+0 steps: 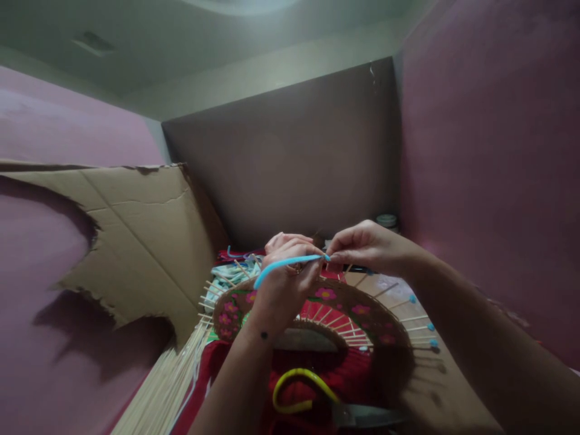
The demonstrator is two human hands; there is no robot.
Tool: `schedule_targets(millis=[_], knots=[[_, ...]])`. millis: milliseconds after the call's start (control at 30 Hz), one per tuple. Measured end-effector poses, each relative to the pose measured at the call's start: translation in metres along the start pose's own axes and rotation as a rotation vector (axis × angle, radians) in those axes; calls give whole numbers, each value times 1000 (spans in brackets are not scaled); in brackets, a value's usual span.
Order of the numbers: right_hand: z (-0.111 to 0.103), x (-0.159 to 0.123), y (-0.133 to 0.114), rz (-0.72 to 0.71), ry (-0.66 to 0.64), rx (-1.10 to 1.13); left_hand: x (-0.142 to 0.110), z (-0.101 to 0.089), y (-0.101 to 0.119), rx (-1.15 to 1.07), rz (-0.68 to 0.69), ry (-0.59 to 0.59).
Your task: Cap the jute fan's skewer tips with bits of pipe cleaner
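A light blue pipe cleaner (285,263) lies across the back of my left hand (287,272), one end at my fingertips. My left thumb and forefinger are closed at that end; whether a stick tip is between them is hidden. My right hand (365,248) pinches the same end from the right. Below my hands stands a curved woven fan-like piece (389,311) with pink painted flowers and thin wooden sticks poking out around its rim. Blue knobs (431,326) cap several sticks on its right side.
Scissors with a yellow handle (301,373) lie in front on red cloth (348,371). A bundle of thin sticks (158,380) is at the left, below a torn cardboard sheet (145,235). A round container (386,221) stands at the back; pink walls (489,151) close in both sides.
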State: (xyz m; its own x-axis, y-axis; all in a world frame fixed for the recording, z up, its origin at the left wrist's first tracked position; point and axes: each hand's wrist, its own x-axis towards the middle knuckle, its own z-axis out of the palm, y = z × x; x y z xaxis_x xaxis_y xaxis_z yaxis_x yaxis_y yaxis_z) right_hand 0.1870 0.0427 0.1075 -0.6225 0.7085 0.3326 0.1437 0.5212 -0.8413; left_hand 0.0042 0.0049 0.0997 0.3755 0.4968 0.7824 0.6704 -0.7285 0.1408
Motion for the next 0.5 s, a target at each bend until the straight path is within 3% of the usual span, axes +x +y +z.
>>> schedule_targets(millis=[167, 500], knots=[[0, 1, 1, -45, 35, 16, 0, 1, -1, -45, -19, 20], [-2, 2, 3, -46, -15, 33, -1, 2, -3, -106, -18, 22]])
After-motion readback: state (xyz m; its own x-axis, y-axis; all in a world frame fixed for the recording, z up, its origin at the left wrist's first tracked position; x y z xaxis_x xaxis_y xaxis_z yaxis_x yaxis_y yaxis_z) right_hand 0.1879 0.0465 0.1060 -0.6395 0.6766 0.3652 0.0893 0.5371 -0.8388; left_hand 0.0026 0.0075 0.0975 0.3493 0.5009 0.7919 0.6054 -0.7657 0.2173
